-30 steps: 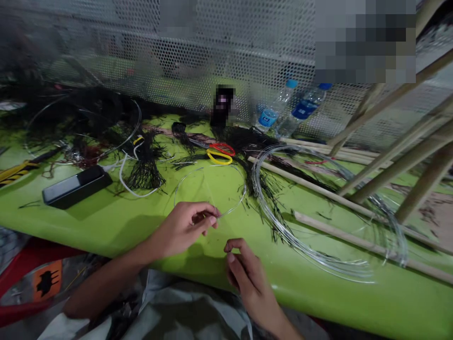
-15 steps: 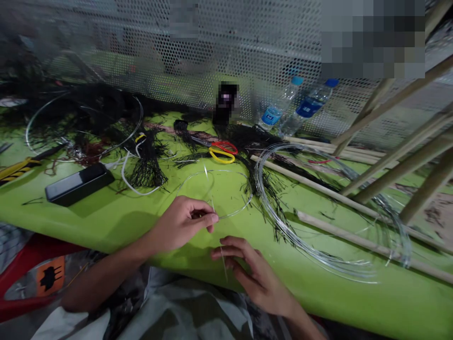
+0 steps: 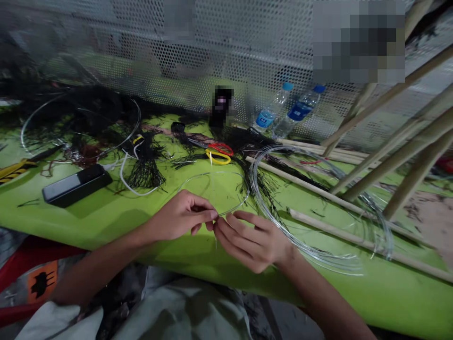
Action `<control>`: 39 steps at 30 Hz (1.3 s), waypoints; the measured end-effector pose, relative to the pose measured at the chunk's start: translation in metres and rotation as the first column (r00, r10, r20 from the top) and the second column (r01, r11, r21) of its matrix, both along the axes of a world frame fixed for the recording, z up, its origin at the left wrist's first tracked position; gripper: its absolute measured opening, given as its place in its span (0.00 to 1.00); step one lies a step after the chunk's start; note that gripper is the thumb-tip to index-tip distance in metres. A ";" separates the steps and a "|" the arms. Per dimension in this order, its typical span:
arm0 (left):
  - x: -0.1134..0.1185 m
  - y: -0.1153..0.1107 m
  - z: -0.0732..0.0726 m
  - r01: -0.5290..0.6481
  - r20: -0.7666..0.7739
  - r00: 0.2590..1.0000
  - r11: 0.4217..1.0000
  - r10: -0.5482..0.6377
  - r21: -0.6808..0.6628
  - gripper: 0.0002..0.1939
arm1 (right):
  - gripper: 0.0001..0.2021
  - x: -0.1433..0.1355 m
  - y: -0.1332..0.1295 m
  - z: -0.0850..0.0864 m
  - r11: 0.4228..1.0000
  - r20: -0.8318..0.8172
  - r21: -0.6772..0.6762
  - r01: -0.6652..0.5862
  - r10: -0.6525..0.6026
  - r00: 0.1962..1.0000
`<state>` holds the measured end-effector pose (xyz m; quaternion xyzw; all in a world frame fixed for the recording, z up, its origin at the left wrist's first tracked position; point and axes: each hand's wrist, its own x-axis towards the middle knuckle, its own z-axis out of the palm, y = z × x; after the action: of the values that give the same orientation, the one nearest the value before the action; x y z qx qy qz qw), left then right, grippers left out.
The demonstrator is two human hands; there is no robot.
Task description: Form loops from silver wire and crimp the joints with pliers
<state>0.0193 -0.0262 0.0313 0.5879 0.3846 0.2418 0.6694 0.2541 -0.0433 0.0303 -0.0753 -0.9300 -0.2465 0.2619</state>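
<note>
My left hand pinches a thin metal wire loop between thumb and forefinger, and the loop stretches away over the green table. Fingertip to fingertip with it, my right hand is closed in a pinch at the same spot on the loop. A thin, pale, straight strand crosses the loop there, one end rising beyond the fingers and the other showing below them. Whether the right fingers grip the strand, the loop or both is hidden.
A large wire coil and wooden poles lie to the right. Scissors, black netting and a dark power bank are beyond and left. Two water bottles stand by the perforated metal screen.
My right hand has moved up and left to meet the left fingertips, its spread fingers closing into a pinch. The left hand keeps its pinch on the loop. The view has shifted slightly.
</note>
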 end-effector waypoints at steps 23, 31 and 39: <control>-0.001 0.002 -0.009 0.117 0.062 0.992 0.991 -0.113 -0.063 0.15 | 0.08 0.000 0.003 -0.021 0.960 -0.225 -0.255 -0.118 0.059 0.972; 0.002 0.017 -0.021 0.202 0.109 0.978 0.932 -0.176 -0.301 0.16 | 0.06 0.005 0.007 -0.021 0.968 -0.208 -0.216 -0.126 0.081 0.975; 0.001 -0.014 -0.007 0.182 -0.443 0.896 0.899 0.015 0.399 0.12 | 0.07 0.010 0.004 -0.027 0.984 -0.110 -0.143 -0.106 0.090 0.990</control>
<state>0.0206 -0.0398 0.0240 0.7760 0.4353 0.1534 0.4300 0.2643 -0.0392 0.0038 -0.0612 -0.9336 -0.1594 0.3151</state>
